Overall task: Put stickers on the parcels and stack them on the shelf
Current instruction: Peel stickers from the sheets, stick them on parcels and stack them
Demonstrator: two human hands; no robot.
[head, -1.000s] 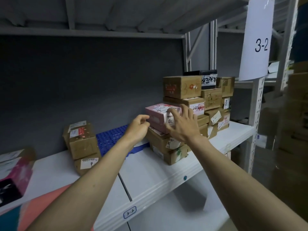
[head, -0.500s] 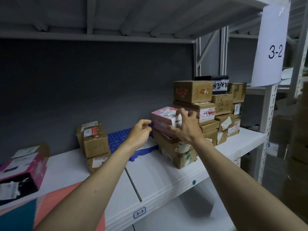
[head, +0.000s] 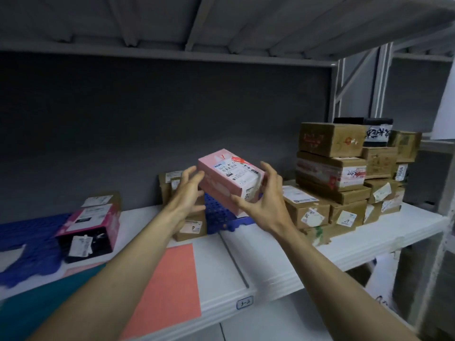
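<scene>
Both hands' grip is clamped on the tilted pink parcel (head: 230,179), left hand (head: 187,193) and right hand (head: 264,203) flanking it.

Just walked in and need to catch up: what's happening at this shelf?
A person holds a pink parcel in the air between the left hand and right hand, tilted, above the white shelf. To its right stands a stack of brown boxes; another pink box lies at the left.

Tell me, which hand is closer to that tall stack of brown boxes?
Right. The right hand is just left of the brown boxes; the left hand sits farther away, beyond the pink box.
</scene>
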